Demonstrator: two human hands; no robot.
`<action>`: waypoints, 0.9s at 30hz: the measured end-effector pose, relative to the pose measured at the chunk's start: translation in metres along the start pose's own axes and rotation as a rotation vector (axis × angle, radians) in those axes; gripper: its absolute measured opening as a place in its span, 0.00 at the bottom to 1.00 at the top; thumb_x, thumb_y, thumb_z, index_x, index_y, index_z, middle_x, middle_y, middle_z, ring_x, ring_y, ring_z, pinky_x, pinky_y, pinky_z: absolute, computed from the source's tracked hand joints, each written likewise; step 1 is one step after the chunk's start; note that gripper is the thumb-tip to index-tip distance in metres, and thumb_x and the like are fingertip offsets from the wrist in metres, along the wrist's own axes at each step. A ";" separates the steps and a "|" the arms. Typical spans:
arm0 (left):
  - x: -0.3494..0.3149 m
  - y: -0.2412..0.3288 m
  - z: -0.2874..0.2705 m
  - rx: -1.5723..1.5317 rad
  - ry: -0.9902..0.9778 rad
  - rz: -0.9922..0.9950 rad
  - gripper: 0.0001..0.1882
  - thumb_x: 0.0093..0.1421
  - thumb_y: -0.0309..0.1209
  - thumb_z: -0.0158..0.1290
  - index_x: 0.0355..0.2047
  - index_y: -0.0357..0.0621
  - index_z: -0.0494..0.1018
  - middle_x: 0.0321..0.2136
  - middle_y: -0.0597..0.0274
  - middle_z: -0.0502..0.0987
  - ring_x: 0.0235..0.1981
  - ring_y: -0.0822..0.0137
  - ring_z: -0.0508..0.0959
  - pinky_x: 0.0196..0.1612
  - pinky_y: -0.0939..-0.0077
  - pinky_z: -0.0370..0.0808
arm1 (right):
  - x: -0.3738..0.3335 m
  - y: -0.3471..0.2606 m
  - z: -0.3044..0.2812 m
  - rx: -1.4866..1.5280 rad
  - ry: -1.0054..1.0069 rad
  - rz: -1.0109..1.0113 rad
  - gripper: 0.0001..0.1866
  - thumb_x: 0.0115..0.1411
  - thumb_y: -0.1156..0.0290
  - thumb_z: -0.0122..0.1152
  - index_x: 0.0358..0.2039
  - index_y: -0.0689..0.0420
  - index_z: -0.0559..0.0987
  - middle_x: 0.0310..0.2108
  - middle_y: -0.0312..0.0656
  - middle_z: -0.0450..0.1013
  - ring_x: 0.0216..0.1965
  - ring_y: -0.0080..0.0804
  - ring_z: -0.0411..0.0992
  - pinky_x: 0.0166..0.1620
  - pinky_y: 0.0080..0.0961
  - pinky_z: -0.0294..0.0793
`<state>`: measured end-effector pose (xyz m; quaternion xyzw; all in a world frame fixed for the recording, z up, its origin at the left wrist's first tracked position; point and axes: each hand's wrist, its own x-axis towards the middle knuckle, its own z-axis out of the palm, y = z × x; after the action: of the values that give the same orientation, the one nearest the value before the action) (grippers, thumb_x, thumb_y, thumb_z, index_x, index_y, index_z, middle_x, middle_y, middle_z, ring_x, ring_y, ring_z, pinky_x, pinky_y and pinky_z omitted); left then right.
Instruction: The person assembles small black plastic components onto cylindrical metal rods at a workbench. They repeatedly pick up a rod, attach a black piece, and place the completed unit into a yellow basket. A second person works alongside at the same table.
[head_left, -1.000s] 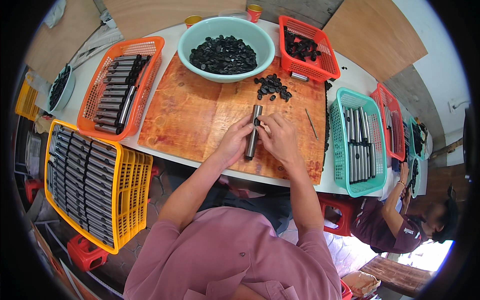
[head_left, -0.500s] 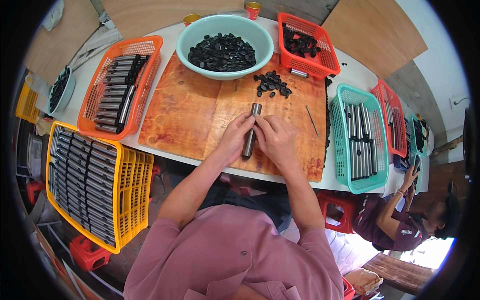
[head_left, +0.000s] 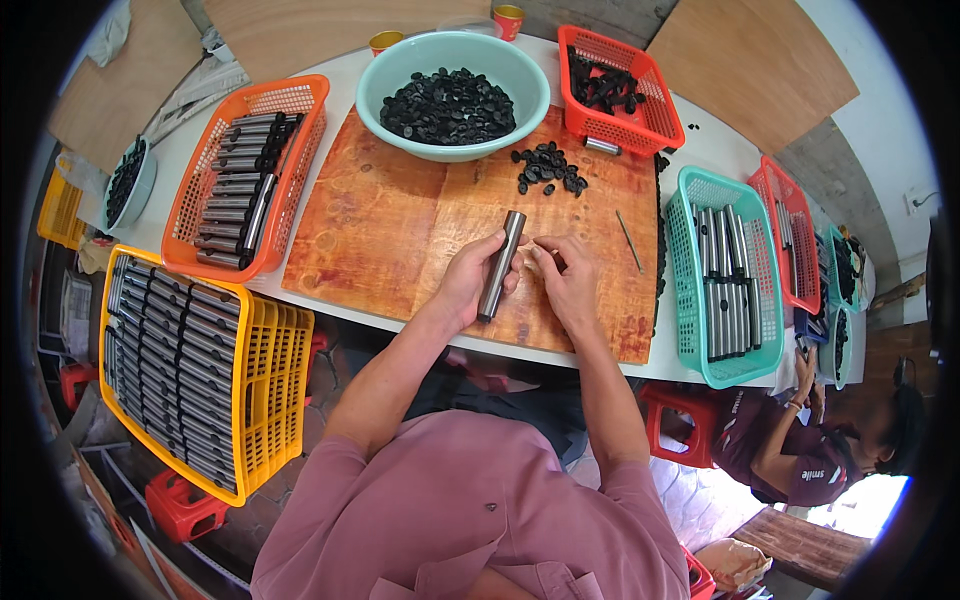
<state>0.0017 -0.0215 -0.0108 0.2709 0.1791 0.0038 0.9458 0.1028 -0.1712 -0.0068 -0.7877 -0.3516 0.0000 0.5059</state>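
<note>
A grey metal tube (head_left: 502, 265) slants over the wooden board, with my left hand (head_left: 466, 277) closed around its middle. Just right of the tube is my right hand (head_left: 571, 288), apart from it. Its thumb and forefinger are pinched together, and whatever they hold is too small to make out. Beyond my hands lies a loose pile of small black oval plugs (head_left: 549, 166). More such pieces fill a pale green bowl (head_left: 365, 110) at the board's far edge. A thin metal rod (head_left: 629, 240) rests on the board to the right.
Metal tubes fill an orange basket (head_left: 180, 225), a yellow crate (head_left: 243, 400) and a green basket (head_left: 686, 300). A red basket (head_left: 664, 118) of black parts stands at the back. At far right a co-worker (head_left: 790, 440) handles something beside another red basket (head_left: 770, 200).
My right hand has come off the tube and moved slightly right. The left hand keeps hold of the tube, now tilted a little more.
</note>
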 end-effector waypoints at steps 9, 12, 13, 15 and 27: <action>0.001 -0.007 0.003 0.195 -0.023 0.108 0.19 0.76 0.40 0.43 0.53 0.36 0.71 0.30 0.63 0.75 0.25 0.73 0.75 0.29 0.80 0.73 | -0.001 0.009 0.004 0.101 0.007 0.075 0.06 0.63 0.74 0.64 0.38 0.63 0.84 0.32 0.44 0.77 0.31 0.33 0.76 0.36 0.27 0.74; 0.003 -0.011 0.002 0.205 -0.033 0.159 0.18 0.76 0.39 0.43 0.52 0.36 0.71 0.32 0.62 0.76 0.27 0.73 0.75 0.32 0.80 0.74 | -0.001 0.017 0.006 0.213 0.039 0.182 0.07 0.65 0.73 0.63 0.39 0.64 0.84 0.32 0.42 0.78 0.31 0.28 0.75 0.37 0.25 0.73; 0.004 -0.012 0.001 0.206 -0.029 0.184 0.18 0.76 0.39 0.43 0.52 0.36 0.71 0.33 0.62 0.76 0.28 0.73 0.76 0.33 0.79 0.75 | -0.002 0.021 0.007 0.233 0.034 0.200 0.08 0.66 0.72 0.63 0.39 0.63 0.84 0.31 0.39 0.78 0.30 0.25 0.74 0.34 0.23 0.72; 0.001 -0.012 0.000 0.240 -0.021 0.161 0.16 0.76 0.38 0.43 0.51 0.36 0.70 0.35 0.61 0.77 0.30 0.73 0.77 0.35 0.78 0.76 | -0.003 0.029 0.007 0.271 0.026 0.239 0.09 0.68 0.70 0.63 0.40 0.63 0.84 0.29 0.34 0.77 0.27 0.18 0.71 0.30 0.19 0.71; -0.011 -0.012 0.004 0.533 -0.084 0.143 0.20 0.75 0.35 0.46 0.62 0.38 0.66 0.42 0.57 0.78 0.34 0.73 0.79 0.40 0.75 0.78 | 0.004 0.019 -0.013 0.540 -0.067 0.388 0.12 0.69 0.68 0.61 0.45 0.62 0.84 0.32 0.34 0.79 0.31 0.19 0.73 0.36 0.19 0.73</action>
<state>-0.0079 -0.0352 -0.0103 0.5222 0.1148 0.0120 0.8450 0.1212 -0.1836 -0.0145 -0.6769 -0.1989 0.2156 0.6751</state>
